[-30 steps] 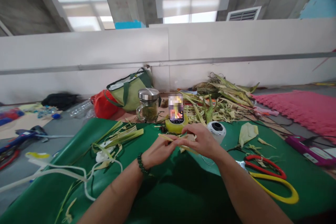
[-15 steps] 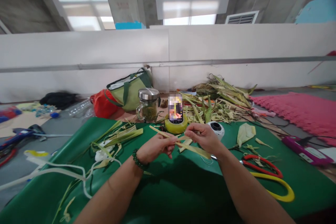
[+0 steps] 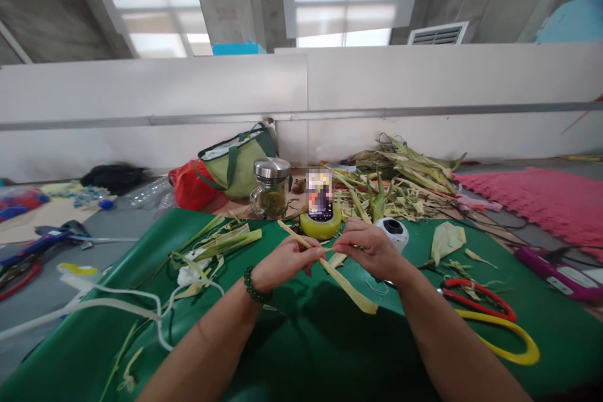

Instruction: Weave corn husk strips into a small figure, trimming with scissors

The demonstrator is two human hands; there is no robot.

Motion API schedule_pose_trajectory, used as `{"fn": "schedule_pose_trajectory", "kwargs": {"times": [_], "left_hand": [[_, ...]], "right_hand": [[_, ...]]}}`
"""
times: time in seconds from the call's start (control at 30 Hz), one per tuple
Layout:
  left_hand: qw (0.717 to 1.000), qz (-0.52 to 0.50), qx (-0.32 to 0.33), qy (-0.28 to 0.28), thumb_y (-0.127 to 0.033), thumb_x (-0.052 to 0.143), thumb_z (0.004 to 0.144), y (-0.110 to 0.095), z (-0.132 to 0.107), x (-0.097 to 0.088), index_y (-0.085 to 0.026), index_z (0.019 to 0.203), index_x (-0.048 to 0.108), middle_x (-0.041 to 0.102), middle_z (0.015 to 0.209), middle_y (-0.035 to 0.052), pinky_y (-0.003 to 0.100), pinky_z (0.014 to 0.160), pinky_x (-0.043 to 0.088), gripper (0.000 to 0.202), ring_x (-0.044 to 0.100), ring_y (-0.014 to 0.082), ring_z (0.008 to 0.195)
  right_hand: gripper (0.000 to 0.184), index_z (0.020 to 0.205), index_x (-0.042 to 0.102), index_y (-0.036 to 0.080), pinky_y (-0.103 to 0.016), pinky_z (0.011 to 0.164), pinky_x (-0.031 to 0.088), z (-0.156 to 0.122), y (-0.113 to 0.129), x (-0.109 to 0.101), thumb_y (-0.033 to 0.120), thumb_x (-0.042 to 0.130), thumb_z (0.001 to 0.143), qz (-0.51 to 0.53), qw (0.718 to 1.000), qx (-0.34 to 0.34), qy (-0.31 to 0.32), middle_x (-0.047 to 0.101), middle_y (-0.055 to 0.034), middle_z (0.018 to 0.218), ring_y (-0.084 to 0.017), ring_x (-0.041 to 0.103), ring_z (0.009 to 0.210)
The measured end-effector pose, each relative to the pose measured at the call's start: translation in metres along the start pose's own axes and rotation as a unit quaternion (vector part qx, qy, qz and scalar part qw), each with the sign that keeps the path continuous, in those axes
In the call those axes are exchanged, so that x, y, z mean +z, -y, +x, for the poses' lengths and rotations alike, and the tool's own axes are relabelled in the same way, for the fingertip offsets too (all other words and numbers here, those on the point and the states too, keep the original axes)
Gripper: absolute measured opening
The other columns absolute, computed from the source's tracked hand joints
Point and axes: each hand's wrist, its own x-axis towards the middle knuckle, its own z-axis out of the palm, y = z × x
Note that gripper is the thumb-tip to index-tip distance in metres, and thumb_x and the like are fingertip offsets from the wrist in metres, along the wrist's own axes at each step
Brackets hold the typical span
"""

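Observation:
My left hand, with a dark bead bracelet on its wrist, pinches a long pale-yellow leaf strip near its middle. The strip slants from upper left to lower right above the green mat. My right hand is closed in a pinch on a thin sliver of the same strip, close to the left fingertips. Both hands hover just in front of a phone that stands in a yellow tape roll.
Loose green leaves and a white cord lie at left. Scissors with red and yellow handles, a white spool and a purple tool lie right. A lidded glass jar, bags and a husk pile stand behind.
My hands have drawn slightly apart and the strip's lower end has swung down and to the right. The view has shifted a little.

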Motion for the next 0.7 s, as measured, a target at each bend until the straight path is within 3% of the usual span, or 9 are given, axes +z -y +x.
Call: {"fn": "schedule_pose_trajectory", "kwargs": {"times": [0.23, 0.37, 0.5, 0.6, 0.7], "left_hand": [[0.994, 0.099, 0.013, -0.054, -0.040, 0.046, 0.083, 0.012, 0.011, 0.004, -0.013, 0.069, 0.063, 0.050, 0.057, -0.0011, 0.022, 0.049, 0.038, 0.035, 0.047, 0.0111, 0.051], [0.968, 0.209, 0.099, -0.099, -0.029, 0.046, 0.084, 0.020, 0.013, 0.014, -0.014, 0.060, 0.060, 0.055, 0.059, 0.0001, 0.022, 0.056, 0.037, 0.031, 0.047, 0.0121, 0.058], [0.951, 0.258, 0.140, -0.102, -0.018, 0.048, 0.079, 0.025, 0.013, 0.023, -0.014, 0.060, 0.060, 0.053, 0.056, -0.0012, 0.021, 0.053, 0.034, 0.024, 0.044, 0.0113, 0.054], [0.955, 0.230, 0.145, -0.116, -0.015, 0.046, 0.078, 0.026, 0.013, 0.026, -0.014, 0.061, 0.062, 0.053, 0.056, -0.0017, 0.020, 0.053, 0.034, 0.024, 0.045, 0.0112, 0.056], [0.965, 0.202, 0.129, -0.109, -0.020, 0.048, 0.078, 0.028, 0.015, 0.028, -0.015, 0.052, 0.056, 0.048, 0.051, -0.0021, 0.021, 0.051, 0.030, 0.028, 0.041, 0.0111, 0.054]], "right_hand": [[0.018, 0.074, 0.070, 0.018, -0.027, 0.063, 0.045, -0.001, -0.010, 0.000, 0.026, 0.059, 0.086, -0.025, 0.992, 0.097, 0.081, 0.062, -0.0046, 0.074, -0.017, 0.056, 0.073], [0.015, 0.093, 0.068, 0.019, -0.032, 0.073, 0.046, 0.001, -0.002, 0.011, 0.030, 0.059, 0.086, -0.060, 0.998, 0.028, 0.011, 0.065, -0.0074, 0.086, -0.020, 0.055, 0.084], [0.023, 0.075, 0.066, 0.017, -0.028, 0.064, 0.045, 0.002, 0.003, 0.023, 0.033, 0.056, 0.088, -0.051, 0.998, 0.002, -0.034, 0.063, -0.0057, 0.071, -0.018, 0.056, 0.073], [0.024, 0.072, 0.064, 0.017, -0.024, 0.059, 0.044, 0.000, 0.004, 0.025, 0.032, 0.056, 0.089, -0.022, 0.997, 0.037, -0.061, 0.064, -0.0037, 0.068, -0.014, 0.058, 0.065], [0.024, 0.071, 0.063, 0.016, -0.023, 0.054, 0.041, -0.001, 0.010, 0.025, 0.030, 0.056, 0.089, -0.045, 0.998, 0.004, -0.050, 0.063, -0.0025, 0.064, -0.012, 0.056, 0.058]]}}
